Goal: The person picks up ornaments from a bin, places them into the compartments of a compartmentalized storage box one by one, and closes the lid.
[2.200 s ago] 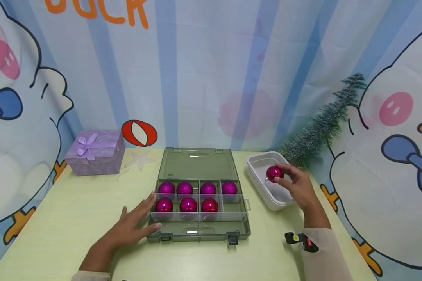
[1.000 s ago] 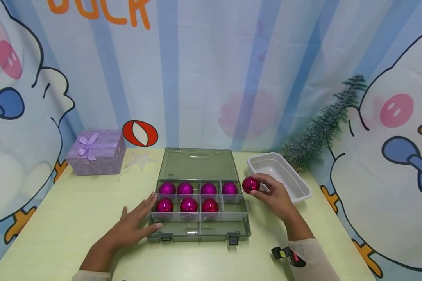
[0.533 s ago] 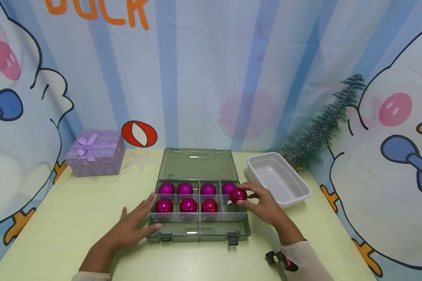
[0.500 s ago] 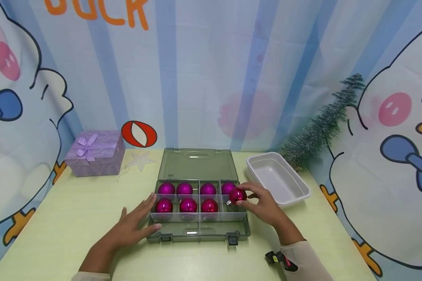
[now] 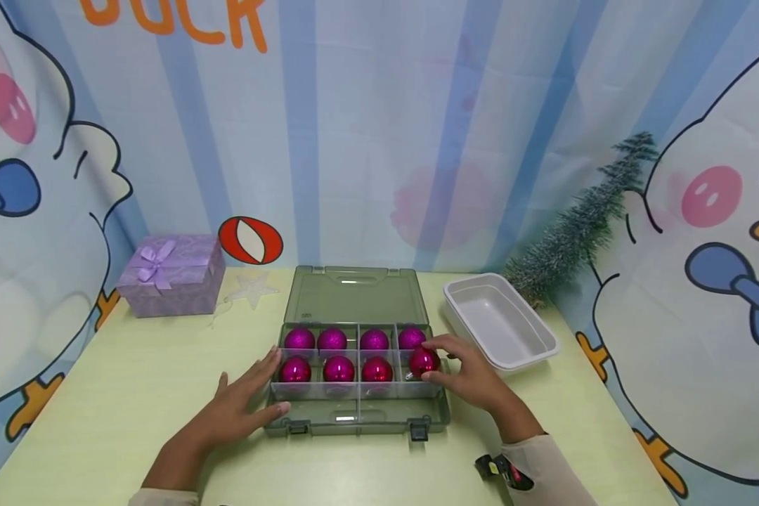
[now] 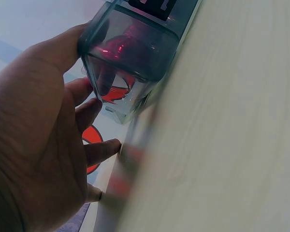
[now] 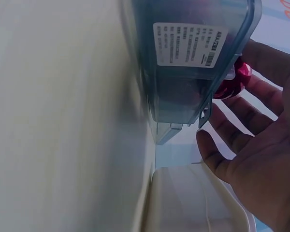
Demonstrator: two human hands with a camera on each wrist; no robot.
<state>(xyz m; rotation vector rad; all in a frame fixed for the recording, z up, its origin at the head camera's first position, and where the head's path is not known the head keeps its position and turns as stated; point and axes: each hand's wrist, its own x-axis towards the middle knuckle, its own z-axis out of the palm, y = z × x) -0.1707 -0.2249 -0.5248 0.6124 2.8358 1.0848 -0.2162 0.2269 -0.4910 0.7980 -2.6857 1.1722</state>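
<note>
My right hand (image 5: 471, 376) pinches a shiny red Christmas ball (image 5: 424, 360) between thumb and fingers. The ball sits at the right-end compartment of the middle row, its silver cap pointing left; the right wrist view shows it at the rim of the box. This green see-through divider box (image 5: 405, 407) lies with its lid (image 5: 354, 295) laid back. Several purple glitter balls (image 5: 332, 339) fill the back row, and three shiny balls (image 5: 339, 368) sit in the middle row. With fingers spread, my left hand (image 5: 243, 400) rests against the box's left side, thumb near the front corner.
Right of the box stands a white plastic tray (image 5: 496, 320) with nothing in it. A small frosted tree (image 5: 575, 225) leans behind it. At the back left are a purple gift box (image 5: 177, 281) and a pale star ornament (image 5: 251, 289). Two black latches (image 5: 419, 429) jut from the box's front.
My right hand has carried the red ball from over the white tray leftward, then lowered it into the right-end middle compartment. My left hand has stayed in place.
</note>
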